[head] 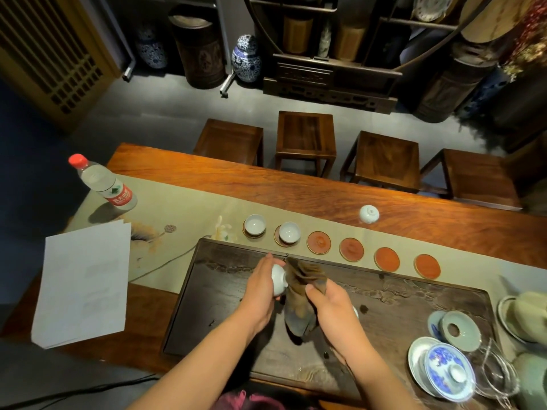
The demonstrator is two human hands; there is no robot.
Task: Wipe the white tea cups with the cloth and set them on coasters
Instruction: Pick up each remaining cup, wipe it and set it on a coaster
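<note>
My left hand [260, 287] grips a white tea cup [278, 280] tipped on its side above the dark tea tray [222, 306]. My right hand [331, 306] holds a brown cloth [300, 297] pressed against the cup's mouth. Two white cups [254, 224] [289, 232] sit upright on the two leftmost coasters. Several bare red coasters [318, 242] [351, 249] [387, 258] run in a row to the right. One white cup [369, 214] lies upside down on the table behind the row. Another small white piece shows just behind my right wrist, mostly hidden.
A water bottle [103, 183] and a sheet of paper [83, 284] lie at the left. Blue-and-white lidded bowls [447, 371], a celadon dish [458, 329] and glassware [497, 371] crowd the tray's right end. Wooden stools [306, 137] stand beyond the table.
</note>
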